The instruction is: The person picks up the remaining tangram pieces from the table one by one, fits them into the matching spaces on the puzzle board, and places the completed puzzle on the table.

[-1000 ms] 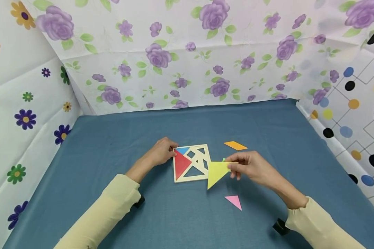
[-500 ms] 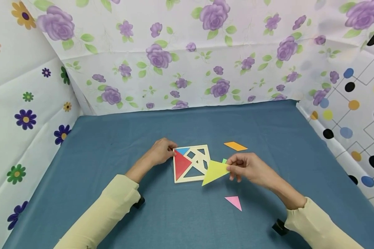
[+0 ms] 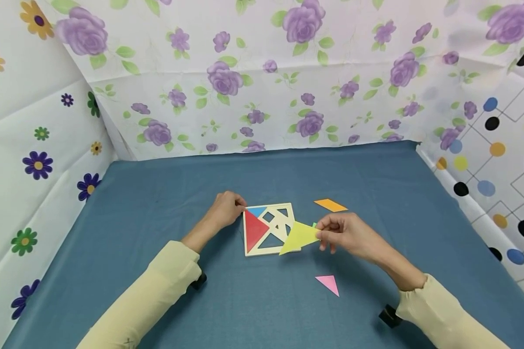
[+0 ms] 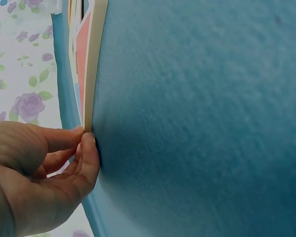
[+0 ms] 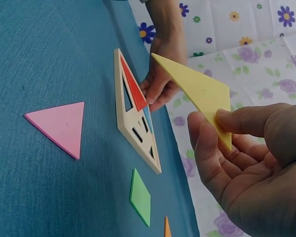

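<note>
At its far left corner, a wooden tangram board [image 3: 266, 252] is pinched between the thumb and fingers of my left hand [image 3: 224, 209]; the left wrist view shows this hand [image 4: 49, 173] at the end of the board's edge [image 4: 95, 54]. A red triangle [image 3: 254, 232] and a blue triangle [image 3: 256, 211] lie in its recesses. My right hand [image 3: 348, 236] pinches a yellow triangle [image 3: 298, 235] by one corner, tilted above the board's right side. In the right wrist view the yellow triangle [image 5: 207, 89] is apart from the board.
A pink triangle [image 3: 329, 284] lies nearer me, right of the board. An orange parallelogram [image 3: 330, 205] lies farther back. A green piece [image 5: 140, 198] lies beside the board, mostly hidden in the head view. Patterned cloths surround the blue tablecloth [image 3: 179, 184].
The yellow triangle has turned in my right hand and shifted left, covering more of the board's right side. My left thumb has slid back from the board's face to its corner.
</note>
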The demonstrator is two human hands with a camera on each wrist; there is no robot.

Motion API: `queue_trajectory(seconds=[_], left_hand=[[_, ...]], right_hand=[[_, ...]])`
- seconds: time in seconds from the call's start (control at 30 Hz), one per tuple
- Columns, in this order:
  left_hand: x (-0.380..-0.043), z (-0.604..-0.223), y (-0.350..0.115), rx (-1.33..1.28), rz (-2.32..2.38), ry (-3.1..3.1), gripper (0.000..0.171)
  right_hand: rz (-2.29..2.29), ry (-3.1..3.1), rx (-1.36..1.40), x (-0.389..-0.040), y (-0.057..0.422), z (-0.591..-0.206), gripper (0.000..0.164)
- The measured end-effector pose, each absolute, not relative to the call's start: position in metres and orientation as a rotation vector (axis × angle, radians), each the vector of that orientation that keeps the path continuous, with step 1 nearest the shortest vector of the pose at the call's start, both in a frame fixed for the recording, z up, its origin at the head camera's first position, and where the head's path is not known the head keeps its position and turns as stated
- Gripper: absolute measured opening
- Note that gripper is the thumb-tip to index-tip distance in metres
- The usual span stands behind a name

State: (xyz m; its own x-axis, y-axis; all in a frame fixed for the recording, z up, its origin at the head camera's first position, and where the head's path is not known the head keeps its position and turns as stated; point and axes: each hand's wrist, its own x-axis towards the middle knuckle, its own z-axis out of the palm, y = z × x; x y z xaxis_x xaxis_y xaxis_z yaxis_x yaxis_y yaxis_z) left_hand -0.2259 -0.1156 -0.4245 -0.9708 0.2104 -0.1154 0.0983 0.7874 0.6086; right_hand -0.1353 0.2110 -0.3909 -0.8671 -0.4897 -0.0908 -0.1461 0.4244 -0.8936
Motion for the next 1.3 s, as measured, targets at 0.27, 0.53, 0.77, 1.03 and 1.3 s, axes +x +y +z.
queue_trajectory(seconds=[0.27, 0.53, 0.77, 1.03, 1.3], left_hand=[[-0.230, -0.417, -0.114, 0.188, 0.924, 2.765, 0.015], [-0.232, -0.414, -0.115, 0.120, 0.930, 2.712, 0.014], [-0.238, -0.408, -0.107, 0.022, 0.866, 2.691, 0.012], [-0.246, -0.406, -0.098, -0.001, 0.735, 2.713, 0.011], [-0.249, -0.400, -0.095, 0.065, 0.575, 2.751, 0.009]], right_hand=[[-1.430, 2.339, -0.542, -0.139, 0.209, -0.391, 0.017], [-1.434, 2.377, -0.499, -0.142, 0.202, -0.391, 0.023], [-1.405, 2.379, -0.469, -0.144, 0.193, -0.389, 0.009], [-1.405, 2.332, -0.546, -0.147, 0.188, -0.386, 0.021], [-1.384, 2.356, -0.578, -0.150, 0.181, -0.385, 0.020]])
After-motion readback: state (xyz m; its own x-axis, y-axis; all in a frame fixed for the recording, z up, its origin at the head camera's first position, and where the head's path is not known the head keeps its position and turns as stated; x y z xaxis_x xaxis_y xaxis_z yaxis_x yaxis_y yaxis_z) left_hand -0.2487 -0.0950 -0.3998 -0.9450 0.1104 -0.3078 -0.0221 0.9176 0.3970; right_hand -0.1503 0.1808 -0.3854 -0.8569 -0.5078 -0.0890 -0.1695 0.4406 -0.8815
